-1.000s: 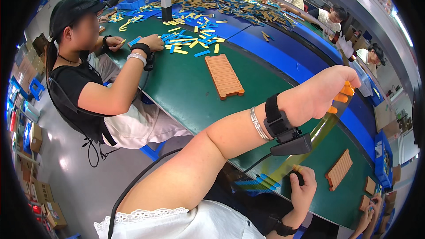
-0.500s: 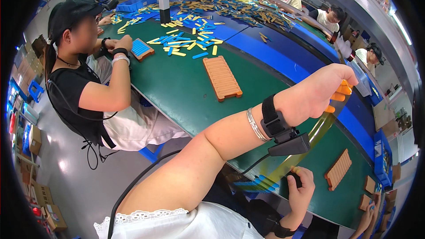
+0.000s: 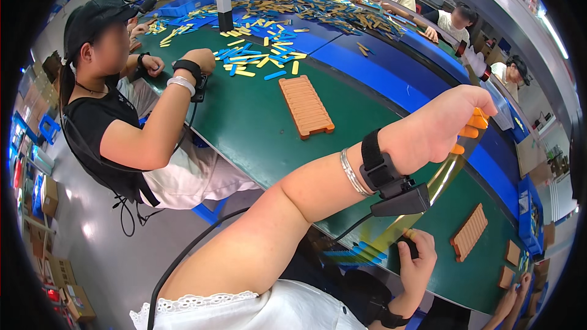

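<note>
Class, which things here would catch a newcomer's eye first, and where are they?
First, the outstretched left hand, right of centre, with orange-covered fingers. A see-through yellow strip slants below it toward the right hand. Farther back, blue and tan sticks lie heaped near the top.

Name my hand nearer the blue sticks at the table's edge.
Right. Your right hand is right of the blue sticks; your left hand is farther away, up and right.
</note>
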The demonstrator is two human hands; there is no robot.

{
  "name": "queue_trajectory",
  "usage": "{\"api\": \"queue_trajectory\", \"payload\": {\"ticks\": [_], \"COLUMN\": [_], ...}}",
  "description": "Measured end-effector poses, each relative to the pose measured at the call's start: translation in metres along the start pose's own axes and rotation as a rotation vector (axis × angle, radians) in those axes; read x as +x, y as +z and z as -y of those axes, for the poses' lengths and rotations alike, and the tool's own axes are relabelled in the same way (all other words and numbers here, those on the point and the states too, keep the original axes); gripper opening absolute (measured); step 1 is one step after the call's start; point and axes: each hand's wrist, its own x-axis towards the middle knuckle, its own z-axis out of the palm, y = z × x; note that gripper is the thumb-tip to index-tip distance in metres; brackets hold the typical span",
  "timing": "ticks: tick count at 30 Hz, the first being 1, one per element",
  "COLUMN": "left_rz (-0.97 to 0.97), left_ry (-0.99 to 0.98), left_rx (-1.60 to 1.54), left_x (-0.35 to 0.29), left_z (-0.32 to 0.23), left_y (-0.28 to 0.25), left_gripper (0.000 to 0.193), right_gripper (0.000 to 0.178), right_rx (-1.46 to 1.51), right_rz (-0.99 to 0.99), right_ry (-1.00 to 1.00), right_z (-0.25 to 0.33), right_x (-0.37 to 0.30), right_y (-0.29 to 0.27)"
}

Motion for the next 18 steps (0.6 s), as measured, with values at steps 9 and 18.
{"api": "queue_trajectory", "payload": {"ticks": [9,18], "left_rz": [-0.025,-0.03], "left_ry": [0.015,0.014], "left_rx": [0.029,0.022], "left_x": [0.0015,0.0008], "left_z": [-0.0013,-0.0033], "left_y": [-0.0008,0.0011], "left_gripper": [0.02,0.018], "right_gripper": [0.024,0.024], "right_rx": [0.014,0.014], "right_rz": [-0.013,-0.012], "right_ry": [0.001,-0.021], "right_z": [0.0001,0.0004], "right_x": [0.0012,0.0025], "right_y": [0.0,-0.0019]}}
